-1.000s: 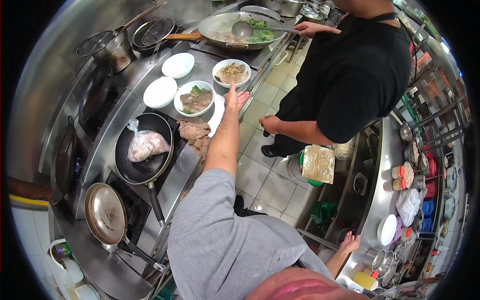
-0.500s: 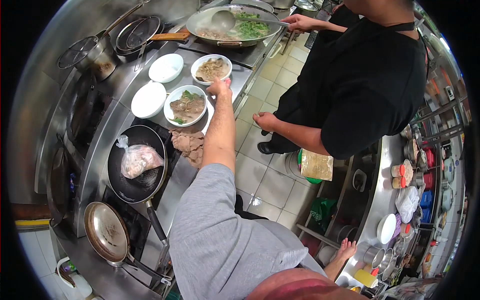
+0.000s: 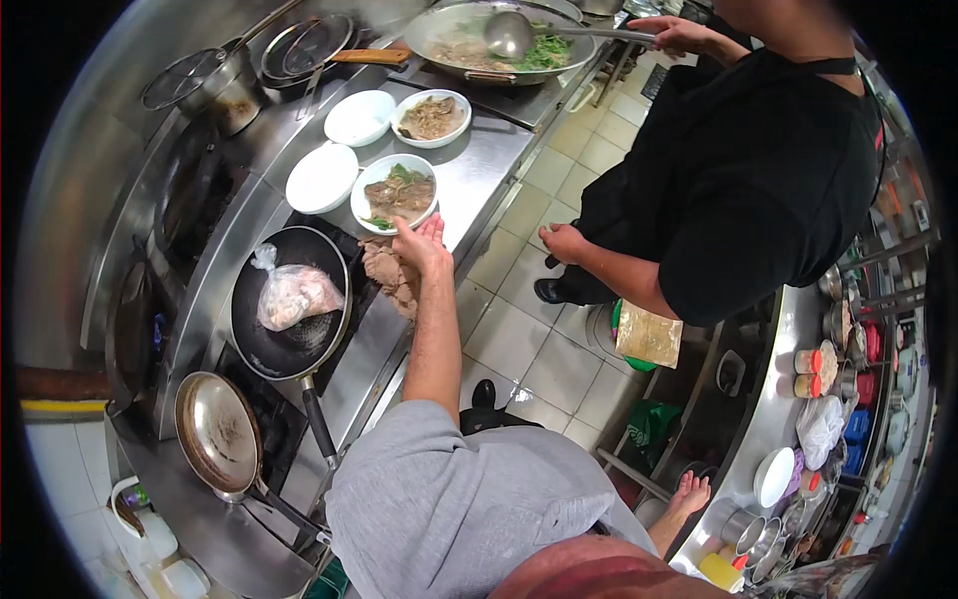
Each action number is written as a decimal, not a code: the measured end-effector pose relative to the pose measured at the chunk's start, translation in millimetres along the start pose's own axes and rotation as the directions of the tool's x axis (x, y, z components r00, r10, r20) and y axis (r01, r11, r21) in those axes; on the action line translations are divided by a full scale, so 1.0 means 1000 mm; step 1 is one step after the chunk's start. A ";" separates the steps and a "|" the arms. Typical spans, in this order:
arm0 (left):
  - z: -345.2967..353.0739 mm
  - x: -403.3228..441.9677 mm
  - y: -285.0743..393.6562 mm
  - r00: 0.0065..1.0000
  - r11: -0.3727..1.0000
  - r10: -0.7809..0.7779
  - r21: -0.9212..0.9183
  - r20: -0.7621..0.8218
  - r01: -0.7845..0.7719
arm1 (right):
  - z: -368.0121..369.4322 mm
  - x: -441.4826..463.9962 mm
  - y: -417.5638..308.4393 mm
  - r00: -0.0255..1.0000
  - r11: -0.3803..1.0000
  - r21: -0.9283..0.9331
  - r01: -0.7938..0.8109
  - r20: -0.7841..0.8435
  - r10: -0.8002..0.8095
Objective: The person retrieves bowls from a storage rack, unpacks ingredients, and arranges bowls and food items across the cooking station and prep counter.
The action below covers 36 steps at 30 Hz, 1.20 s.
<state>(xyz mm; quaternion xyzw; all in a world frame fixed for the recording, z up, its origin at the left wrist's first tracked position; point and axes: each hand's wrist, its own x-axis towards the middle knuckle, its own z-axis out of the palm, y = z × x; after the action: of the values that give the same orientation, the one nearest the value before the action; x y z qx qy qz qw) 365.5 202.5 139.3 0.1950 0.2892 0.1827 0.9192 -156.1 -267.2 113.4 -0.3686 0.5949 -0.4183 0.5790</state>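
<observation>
My left hand (image 3: 423,242) is palm up with its fingers stretched, at the near rim of a white bowl (image 3: 397,194) of meat, broth and green leaves. It seems to touch the rim. Just beyond stands a second filled bowl (image 3: 431,118), close beside an empty white bowl (image 3: 359,118). Another white bowl (image 3: 322,178) sits to the left. Sliced meat (image 3: 389,274) lies on the steel by my left wrist. My right hand (image 3: 691,493), low on the right, is open with fingers apart and holds nothing, near the edge of the right-hand counter.
A person in black (image 3: 738,170) stands across the aisle, one hand on a ladle (image 3: 509,36) over a large steaming wok (image 3: 449,62). On the stove, a black pan (image 3: 261,344) holds a plastic bag (image 3: 297,297) near a steel pan (image 3: 217,431). A wrapped box (image 3: 649,334) stands on the aisle side.
The farther filled bowl has moved left, closer to the empty bowl. My left hand has left its rim and come back to the nearer bowl. My right hand stays open.
</observation>
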 end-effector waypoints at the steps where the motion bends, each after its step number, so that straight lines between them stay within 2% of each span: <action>1: 0.004 -0.003 0.005 0.998 0.992 0.045 0.119 -0.040 -0.040 | 0.005 0.005 0.001 1.000 1.000 -0.011 -0.002 0.008 0.002; 2: 0.007 -0.006 0.009 0.993 0.969 0.092 0.235 -0.075 -0.072 | 0.010 0.008 0.002 1.000 1.000 -0.020 -0.001 0.016 0.002; 3: 0.007 -0.001 0.008 0.991 0.963 0.098 0.260 -0.087 -0.072 | 0.017 0.009 0.003 1.000 1.000 -0.021 -0.003 0.029 0.004; 8: 0.006 0.006 0.005 0.994 0.934 0.010 0.355 0.104 -0.047 | 0.044 -0.003 -0.001 0.995 0.999 -0.033 0.000 0.098 0.003; 9: 0.002 0.009 0.008 0.995 0.934 0.015 0.353 0.102 -0.051 | 0.045 -0.002 0.000 0.995 0.999 -0.035 0.000 0.104 0.004; 11: -0.004 0.018 0.016 0.967 0.910 -0.170 0.407 0.191 0.080 | 0.045 0.000 0.004 0.994 1.000 -0.029 -0.011 0.110 0.014; 13: -0.008 0.027 0.027 0.955 0.895 -0.212 0.434 0.206 0.105 | 0.043 0.003 0.005 0.995 1.000 -0.013 -0.004 0.101 0.005; 16: -0.015 0.044 0.045 0.913 0.890 -0.336 0.396 0.232 0.227 | 0.027 0.032 -0.002 0.993 0.997 0.026 0.070 0.093 -0.072; 19: -0.014 0.039 0.050 0.947 0.867 -0.264 0.474 0.181 0.151 | 0.014 0.080 -0.029 0.976 0.967 0.143 0.213 0.017 -0.217; 21: -0.022 0.031 0.040 0.961 0.882 -0.226 0.454 0.162 0.131 | 0.010 0.103 -0.053 0.982 0.954 0.231 0.190 -0.033 -0.188; 23: -0.033 0.009 0.031 0.959 0.877 -0.174 0.479 0.222 0.048 | 0.014 0.119 -0.071 0.981 0.951 0.243 0.189 -0.090 -0.172; 24: -0.036 -0.015 0.025 0.963 0.877 -0.182 0.477 0.200 0.067 | 0.017 0.126 -0.077 0.978 0.950 0.250 0.187 -0.137 -0.157; 26: -0.058 -0.056 0.010 0.933 0.835 -0.257 0.544 0.252 0.084 | 0.019 0.140 -0.085 0.985 0.950 0.271 0.158 -0.111 -0.132; 28: -0.082 -0.110 -0.006 0.909 0.736 -0.248 0.675 0.334 -0.048 | 0.024 0.157 -0.091 0.991 0.949 0.291 0.123 -0.077 -0.105; 30: -0.130 -0.140 -0.024 0.853 0.585 -0.426 0.811 0.301 0.007 | 0.024 0.173 -0.091 0.997 0.934 0.350 0.073 0.002 -0.078; 31: -0.155 -0.150 -0.030 0.809 0.424 -0.542 0.905 0.225 0.032 | 0.027 0.178 -0.093 0.997 0.932 0.357 0.067 0.004 -0.073; 33: -0.215 -0.163 -0.039 0.718 0.149 -0.678 0.986 0.158 -0.077 | 0.040 0.166 -0.109 0.994 0.894 0.449 -0.015 -0.087 0.060; 34: -0.260 -0.157 -0.045 0.683 0.033 -0.721 0.991 0.113 -0.128 | 0.042 0.172 -0.109 0.994 0.892 0.452 -0.021 -0.085 0.067; 36: -0.356 -0.137 -0.041 0.685 -0.259 -0.707 0.837 0.176 -0.482 | 0.040 0.185 -0.108 0.989 0.861 0.494 0.116 -0.137 -0.054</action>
<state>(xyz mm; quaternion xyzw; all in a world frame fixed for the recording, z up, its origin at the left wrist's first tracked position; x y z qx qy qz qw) 54.5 196.0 -86.2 0.8491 -0.0441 -0.3223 0.4161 -132.2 -481.0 143.6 -0.2061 0.4824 -0.6045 0.5995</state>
